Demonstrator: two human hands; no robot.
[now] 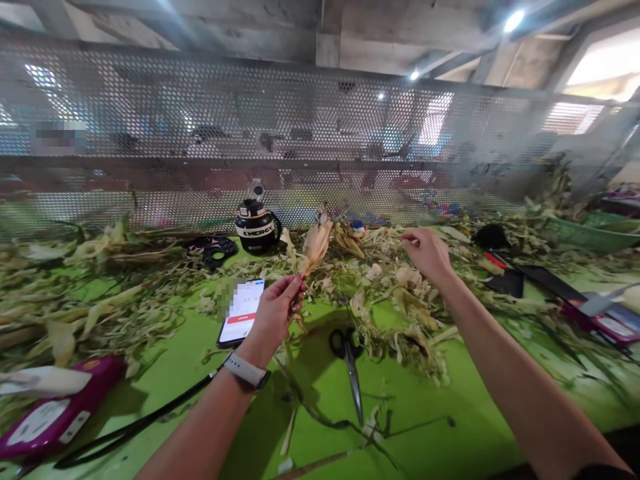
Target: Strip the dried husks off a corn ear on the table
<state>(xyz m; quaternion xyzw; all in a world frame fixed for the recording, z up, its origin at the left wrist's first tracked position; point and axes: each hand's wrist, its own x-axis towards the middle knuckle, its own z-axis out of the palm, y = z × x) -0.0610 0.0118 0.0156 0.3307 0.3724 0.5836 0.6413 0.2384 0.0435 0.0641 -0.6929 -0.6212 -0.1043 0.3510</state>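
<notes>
My left hand [280, 305], with a watch on its wrist, pinches the lower end of a dry, papery brown husk [318, 245] that points up and away. Over the heap of plant scraps, my right hand [426, 252] is raised with its fingers drawn together; whatever they may hold is hidden or too small to name. A phone [242, 312] with a lit screen lies just left of my left hand. Black-handled scissors [351, 373] rest on the green table [415, 420] between my forearms, blades toward me. Pale green and brown leafy scraps [390, 280] lie between and beyond my hands.
A black flask [256, 230] marked ENERGY stands near the perforated metal screen [300, 140]. Purple devices lie left [60, 407] and right [605, 323]. A green basket [590, 233] sits far right. More scraps [100, 300] cover the left side; a black strap [145, 420] crosses the table.
</notes>
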